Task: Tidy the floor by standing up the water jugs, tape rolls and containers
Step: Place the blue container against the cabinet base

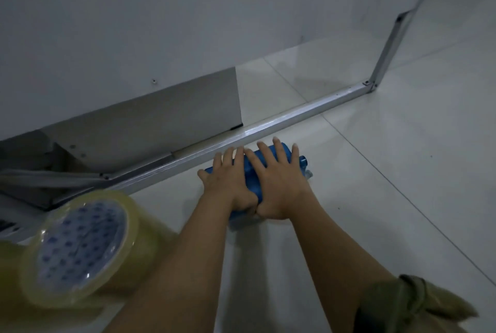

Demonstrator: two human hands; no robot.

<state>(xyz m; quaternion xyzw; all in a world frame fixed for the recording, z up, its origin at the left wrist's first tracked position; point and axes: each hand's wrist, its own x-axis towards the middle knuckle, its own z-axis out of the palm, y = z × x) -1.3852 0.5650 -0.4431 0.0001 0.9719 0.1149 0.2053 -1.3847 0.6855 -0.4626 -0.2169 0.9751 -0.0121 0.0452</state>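
Head camera, looking down: a small blue water jug (pixel 252 179) lies on its side on the pale tiled floor (pixel 375 185), its neck and cap pointing right, just beside the metal rail (pixel 268 125) that runs along the foot of a grey partition (pixel 134 37). Both hands press down on it with fingers spread and palms flat; the left hand (pixel 228 185) covers the base end and the right hand (pixel 279 185) the shoulder near the neck, thumbs touching at the near side, so each is laid over the jug rather than wrapped round it. The grip looks the weak point: with open palms on a round, smooth body, the jug could roll away toward the rail or slip out as it is tipped upright, and a push from the right hand alone might swing the neck instead of raising it. Whether the cap is tight, or whether there is water inside, cannot be told; a loose cap would mean a spill on tiles that already look glossy. Nearer the camera, at lower left, a large roll of clear tape (pixel 80 249) lies tilted against another yellowish roll (pixel 8 260), close to the left forearm; an elbow drawn back carelessly could knock it rolling. A folded grey bracket (pixel 53 179) sits behind the rail.
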